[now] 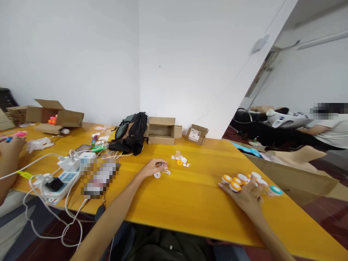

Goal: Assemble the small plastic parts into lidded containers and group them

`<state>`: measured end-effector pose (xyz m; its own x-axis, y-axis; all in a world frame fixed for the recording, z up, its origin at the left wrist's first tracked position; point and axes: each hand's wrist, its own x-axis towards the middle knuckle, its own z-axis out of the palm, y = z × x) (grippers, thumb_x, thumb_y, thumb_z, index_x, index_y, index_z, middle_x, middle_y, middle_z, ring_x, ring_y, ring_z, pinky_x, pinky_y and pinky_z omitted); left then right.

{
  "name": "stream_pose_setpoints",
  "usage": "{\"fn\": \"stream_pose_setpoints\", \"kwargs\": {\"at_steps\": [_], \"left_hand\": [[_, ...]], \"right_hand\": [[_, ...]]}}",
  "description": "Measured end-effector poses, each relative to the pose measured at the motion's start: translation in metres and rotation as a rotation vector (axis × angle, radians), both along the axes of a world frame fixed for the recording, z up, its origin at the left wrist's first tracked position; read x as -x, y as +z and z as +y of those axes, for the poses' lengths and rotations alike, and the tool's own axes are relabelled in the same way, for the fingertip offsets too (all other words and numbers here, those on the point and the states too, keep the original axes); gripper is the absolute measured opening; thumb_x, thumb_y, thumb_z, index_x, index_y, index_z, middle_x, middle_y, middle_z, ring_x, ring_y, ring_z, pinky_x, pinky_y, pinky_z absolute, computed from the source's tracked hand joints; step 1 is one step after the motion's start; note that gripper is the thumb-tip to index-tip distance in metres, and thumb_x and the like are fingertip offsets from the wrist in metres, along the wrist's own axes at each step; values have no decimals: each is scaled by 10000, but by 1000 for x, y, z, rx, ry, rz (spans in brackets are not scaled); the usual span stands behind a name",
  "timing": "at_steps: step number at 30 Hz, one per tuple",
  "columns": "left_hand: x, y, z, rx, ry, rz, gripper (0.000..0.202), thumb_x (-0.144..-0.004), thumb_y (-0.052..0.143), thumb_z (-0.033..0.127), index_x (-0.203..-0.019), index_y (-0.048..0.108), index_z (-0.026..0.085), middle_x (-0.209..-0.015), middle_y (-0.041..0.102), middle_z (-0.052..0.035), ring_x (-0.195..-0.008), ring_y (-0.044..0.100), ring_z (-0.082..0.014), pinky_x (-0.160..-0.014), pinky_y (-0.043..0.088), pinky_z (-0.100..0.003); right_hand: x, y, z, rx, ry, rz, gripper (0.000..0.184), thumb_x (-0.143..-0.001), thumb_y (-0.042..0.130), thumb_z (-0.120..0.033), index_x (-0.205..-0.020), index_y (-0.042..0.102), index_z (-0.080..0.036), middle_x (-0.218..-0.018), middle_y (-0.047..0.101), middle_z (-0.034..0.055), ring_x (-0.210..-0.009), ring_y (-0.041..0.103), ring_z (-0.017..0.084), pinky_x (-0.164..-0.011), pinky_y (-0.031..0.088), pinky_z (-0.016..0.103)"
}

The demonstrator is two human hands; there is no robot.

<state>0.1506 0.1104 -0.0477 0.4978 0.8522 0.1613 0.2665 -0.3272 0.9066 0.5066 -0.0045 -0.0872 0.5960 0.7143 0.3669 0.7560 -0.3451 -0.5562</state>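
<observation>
Open room: I saw bare table (190, 195) between my hands; its near edge ran down rightward.
Surroundings: loose parts (179, 159), cardboard box (161, 130), black bag (132, 134) and power strip (61, 179) lay beyond or leftward.
Left hand (154, 167): curled on a small piece (159, 165), beside a white ring (157, 175).
Right hand (246, 194): spread flat, touching the discs (239, 179).

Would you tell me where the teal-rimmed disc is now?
In the head view, the teal-rimmed disc lies on the yellow table, right of the right hand, beside the orange-rimmed discs.
</observation>
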Motion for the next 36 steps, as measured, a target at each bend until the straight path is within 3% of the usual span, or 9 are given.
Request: {"fn": "stream_pose_setpoints", "kwargs": {"at_steps": [3,7,12,17,21,26,30,33,36], "left_hand": [[-1,0,0,12,4,29,321,-723,699,417,-902,724,152,-954,743,-69,-893,658,-231,-835,488,-320],[-4,0,-1,0,34,20,314,-734,687,416,-894,720,148,-952,737,-68,-895,655,-232,-836,487,-319],[-3,-1,4,-6,49,-26,363,-778,649,426,-1008,705,151,-1069,721,-86,-983,646,-235,-893,483,-328],[6,-3,13,65,-13,-42,309,-775,646,359,-999,694,151,-1038,725,-79,-944,652,-223,-867,500,-332],[9,-5,12,40,-59,-36,302,-754,673,307,-1022,690,171,-1088,716,-73,-996,642,-224,-910,494,-338],[8,-10,11,-5,-24,-2,336,-749,669,253,-1077,680,178,-1139,704,-84,-1046,630,-226,-954,488,-348],[10,-11,12,-16,-20,19,350,-728,658,205,-1076,687,179,-1114,710,-75,-1039,631,-219,-956,491,-350],[11,-7,12,-20,-20,26,363,-708,622,151,-1063,693,184,-1092,714,-60,-1033,628,-215,-941,499,-346],[11,-2,10,-22,-23,31,361,-692,590,123,-1029,701,188,-1063,718,-50,-1010,635,-210,-942,493,-341]], "right_hand": [[4,8,-2,-30,-38,78,1296,-508,645,-802,-1485,75,-171,-1549,93,266,-1431,134,490,-1061,258,670],[0,2,-10,-131,26,-25,1338,-500,626,-852,-1482,65,-138,-1533,117,272,-1426,103,498,-1064,251,696],[11,-14,-33,-220,167,-229,1288,-638,501,-884,-1497,-45,-95,-1543,96,296,-1430,79,514,-1054,280,714],[47,-13,-47,-233,338,-378,1122,-786,459,-780,-1507,-33,-76,-1557,59,305,-1454,41,489,-1040,322,697],[71,-2,-39,-223,433,-440,965,-859,444,-696,-1531,32,-141,-1587,81,251,-1467,105,440,-1069,321,652],[97,2,-22,-198,352,-511,816,-903,434,-614,-1529,154,-172,-1623,-14,209,-1454,129,469,-1055,296,678],[111,-3,-13,-212,391,-510,753,-928,400,-580,-1515,188,-159,-1611,84,224,-1450,186,434,-1047,331,645],[105,-2,-8,-209,408,-497,705,-937,405,-541,-1495,229,-148,-1587,177,229,-1446,220,399,-1058,348,603],[82,5,-1,-214,358,-507,653,-933,434,-493,-1453,308,-119,-1544,268,242,-1425,269,389,-1063,357,573]]}}
